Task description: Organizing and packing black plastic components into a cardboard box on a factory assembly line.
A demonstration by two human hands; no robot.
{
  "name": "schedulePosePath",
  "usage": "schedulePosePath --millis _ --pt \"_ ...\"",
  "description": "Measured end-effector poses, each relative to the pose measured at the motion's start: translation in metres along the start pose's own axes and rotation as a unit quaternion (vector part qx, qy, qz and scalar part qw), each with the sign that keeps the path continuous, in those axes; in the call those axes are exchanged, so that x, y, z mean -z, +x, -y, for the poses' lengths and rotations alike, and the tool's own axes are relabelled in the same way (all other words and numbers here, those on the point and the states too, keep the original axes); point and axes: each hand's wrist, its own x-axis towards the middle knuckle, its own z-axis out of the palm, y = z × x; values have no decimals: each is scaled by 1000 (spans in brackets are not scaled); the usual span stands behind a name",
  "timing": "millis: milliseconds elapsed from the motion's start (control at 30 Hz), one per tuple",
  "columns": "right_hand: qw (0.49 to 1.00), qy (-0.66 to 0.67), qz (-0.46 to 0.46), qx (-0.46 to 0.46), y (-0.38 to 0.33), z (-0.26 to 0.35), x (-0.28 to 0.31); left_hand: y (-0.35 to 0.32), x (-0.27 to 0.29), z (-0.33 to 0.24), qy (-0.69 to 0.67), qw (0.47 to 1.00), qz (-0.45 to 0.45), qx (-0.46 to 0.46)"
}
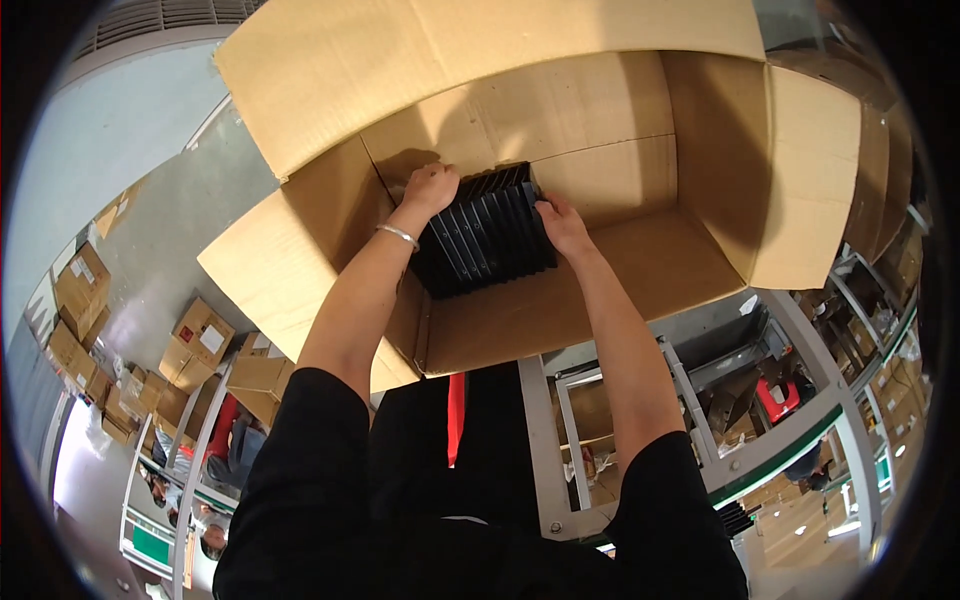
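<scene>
A row of flat black parts [482, 236], packed edge to edge, stands in the left end of a large open cardboard box [620, 262]. What kind of parts they are I cannot make out. My left hand [432, 190], with a silver bracelet on its wrist, is closed over the row's far left edge, its fingertips out of sight. At the right end of the row, my right hand [567, 226] grips the parts, thumb on top and the other fingers mostly hidden. To the right of the row, the bare box floor shows.
The box's flaps are folded outward, with a wide far flap [480, 45] and a right flap [810, 180]. A grey metal frame [538, 440] stands below the box. Several cartons [197, 343] sit on the left. People are visible low on the left.
</scene>
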Motion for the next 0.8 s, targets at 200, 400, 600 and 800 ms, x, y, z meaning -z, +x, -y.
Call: schedulePosePath --millis 200,400,600,800 --pt "997 71 15 -10 14 -38 -1 26 -11 -17 82 983 143 -82" --pt "995 78 -34 -44 11 -24 13 30 -18 -70 -312 889 192 275" --pt "998 19 -62 -8 0 4 19 -6 -43 -56 -663 672 126 304" --pt "1000 21 2 -19 9 8 22 -25 -71 -47 -586 767 92 245"
